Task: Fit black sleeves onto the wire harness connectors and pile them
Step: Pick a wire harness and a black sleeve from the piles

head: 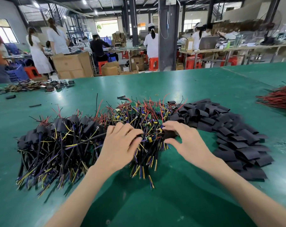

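left hand [121, 142] fingers curled on harness [151, 137] | right hand [185, 140] fingers pinch black sleeve [169, 134] touching harness end

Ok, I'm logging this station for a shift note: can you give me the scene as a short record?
surface: green table
left pile: sleeved harnesses
middle pile: bare harnesses with circuit boards
right pile: loose black sleeves
far right: red wires
left: left hand grips one harness
right: right hand pinches a black sleeve beside it
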Demonstrator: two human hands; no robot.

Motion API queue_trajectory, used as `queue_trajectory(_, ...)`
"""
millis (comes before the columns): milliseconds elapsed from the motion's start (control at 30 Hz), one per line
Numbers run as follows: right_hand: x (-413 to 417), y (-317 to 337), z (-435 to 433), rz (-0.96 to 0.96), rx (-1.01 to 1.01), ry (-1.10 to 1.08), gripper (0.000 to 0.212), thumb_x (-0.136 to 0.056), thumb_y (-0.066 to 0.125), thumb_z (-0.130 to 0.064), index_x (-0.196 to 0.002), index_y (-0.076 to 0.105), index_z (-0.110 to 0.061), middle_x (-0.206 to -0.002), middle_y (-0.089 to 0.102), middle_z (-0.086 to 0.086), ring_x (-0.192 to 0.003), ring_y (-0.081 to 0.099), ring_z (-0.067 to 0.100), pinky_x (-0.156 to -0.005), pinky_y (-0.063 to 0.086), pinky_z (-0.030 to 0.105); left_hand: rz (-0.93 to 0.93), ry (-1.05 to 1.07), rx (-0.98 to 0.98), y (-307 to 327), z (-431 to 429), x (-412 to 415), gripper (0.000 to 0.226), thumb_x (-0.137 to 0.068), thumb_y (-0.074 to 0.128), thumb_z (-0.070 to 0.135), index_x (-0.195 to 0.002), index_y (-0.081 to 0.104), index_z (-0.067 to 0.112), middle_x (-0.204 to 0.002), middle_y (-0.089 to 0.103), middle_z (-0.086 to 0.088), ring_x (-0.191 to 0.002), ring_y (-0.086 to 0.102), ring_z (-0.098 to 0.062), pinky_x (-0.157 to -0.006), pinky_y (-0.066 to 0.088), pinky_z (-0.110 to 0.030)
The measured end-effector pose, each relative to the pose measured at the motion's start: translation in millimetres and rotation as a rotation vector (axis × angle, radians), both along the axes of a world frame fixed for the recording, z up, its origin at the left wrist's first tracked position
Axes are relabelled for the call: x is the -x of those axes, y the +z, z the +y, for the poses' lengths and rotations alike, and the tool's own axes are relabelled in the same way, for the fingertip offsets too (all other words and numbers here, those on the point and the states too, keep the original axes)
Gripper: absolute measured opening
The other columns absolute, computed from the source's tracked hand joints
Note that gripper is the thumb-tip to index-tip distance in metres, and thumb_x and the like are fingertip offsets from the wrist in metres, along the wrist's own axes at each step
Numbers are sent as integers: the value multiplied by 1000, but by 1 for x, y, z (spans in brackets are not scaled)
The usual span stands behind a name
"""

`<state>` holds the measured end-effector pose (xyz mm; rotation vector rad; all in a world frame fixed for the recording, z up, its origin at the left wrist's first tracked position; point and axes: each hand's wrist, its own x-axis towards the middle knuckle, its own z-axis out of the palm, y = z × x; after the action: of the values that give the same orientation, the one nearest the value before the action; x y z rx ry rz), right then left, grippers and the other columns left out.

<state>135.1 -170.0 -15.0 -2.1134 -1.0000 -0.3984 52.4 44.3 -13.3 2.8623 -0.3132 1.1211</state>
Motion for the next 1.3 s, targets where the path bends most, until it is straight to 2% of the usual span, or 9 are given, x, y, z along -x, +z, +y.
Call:
queue_trajectory(100,6,-5,5,-204,121,10,37,-77,74,-14,-110,57,-12,-101,68,1,-91,55,22,-81,31,20,180,-66,15,-7,-14,3,61,-66,48,7,-125,48,22,-108,49,2,-92,38,-18,-73,19,-29)
queue_trajectory(200,9,-7,9,-174,142,22,30,-81,71,-17,-107,55,-13,-100,65,3,-93,56,26,-83,34,24,289,-135,118,-15,-23,-1,86,-59,42,-10,-137,28,22,-129,31,2,-108,35,-18,-87,31,-30)
queue_trajectory(300,9,-8,8,-95,114,40,29,-82,70,-17,-106,54,-14,-102,63,1,-96,57,22,-86,44,34,286,-236,252,-16,-23,-5,67,-76,52,-21,-136,35,5,-137,26,-3,-102,45,-10,-97,42,-24)
queue_trajectory(467,10,-9,10,-80,87,63,29,-81,71,-14,-107,58,-12,-101,62,0,-95,57,21,-84,41,30,194,-229,281,-8,-23,-1,12,-89,58,0,-100,62,-2,-108,54,-8,-90,51,-6,-90,34,-7)
queue_trajectory(567,12,-10,11,-93,84,77,29,-81,71,-13,-107,58,-11,-98,60,0,-90,56,20,-82,41,29,219,-182,417,-6,-26,1,10,-91,60,6,-99,65,4,-93,60,-1,-79,52,-8,-76,35,-9)
queue_trajectory(733,13,-10,14,-168,66,94,28,-79,72,-8,-105,60,-7,-90,58,-4,-87,49,9,-76,41,27,225,-123,689,-2,-30,2,8,-88,64,10,-88,70,14,-76,61,19,-74,55,8,-69,37,-5)
queue_trajectory(900,14,-10,16,-196,58,97,27,-78,73,-6,-102,61,-5,-87,55,-8,-84,47,7,-76,40,22,253,-109,821,0,-30,2,13,-89,63,13,-83,67,23,-74,65,12,-69,55,2,-65,39,-8)
queue_trajectory(1000,14,-10,16,-176,51,100,28,-78,73,-7,-102,61,-7,-88,48,-15,-84,47,7,-76,38,19,256,-104,845,1,-30,3,9,-89,63,13,-86,70,17,-78,68,8,-73,58,-5,-67,40,-9)
queue_trajectory(1300,12,-12,15,-174,74,114,23,-81,71,-12,-101,61,-9,-86,55,-8,-82,50,10,-76,42,28,240,-67,907,2,-28,2,8,-90,64,18,-86,71,18,-70,64,14,-62,52,5,-63,38,-8)
